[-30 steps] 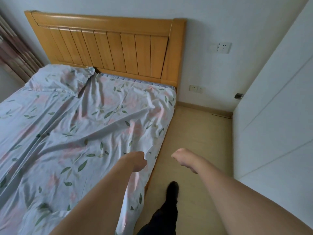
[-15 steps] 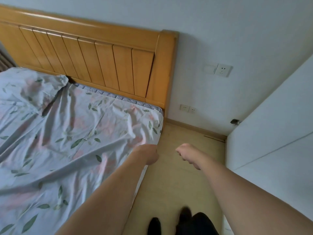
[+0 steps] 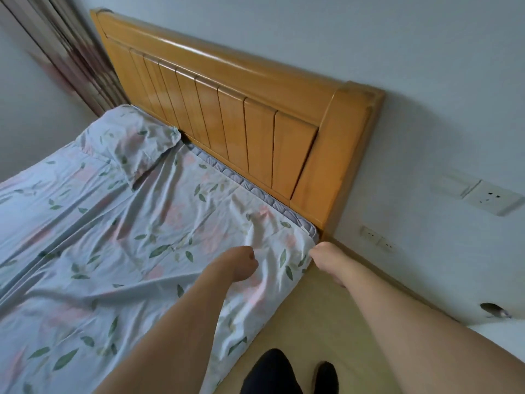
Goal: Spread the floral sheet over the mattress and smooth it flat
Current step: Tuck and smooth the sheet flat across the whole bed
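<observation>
Both hands have come fwd since 0.5 s ago, from the air beside the bed to the sheet (image 3: 119, 223) at its head-end corner. L to R: curtain (image 3: 71, 52), pillow (image 3: 133, 140), wrinkled sheet over the mattress (image 3: 255, 191) w/ its edge hanging off the near side, headboard (image 3: 255, 115), wall sockets (image 3: 491, 196). Left hand (image 3: 241, 265) rests on the sheet, fingers curled, grip unclear; right hand (image 3: 326, 260) pinches the sheet's corner edge by the headboard post.
</observation>
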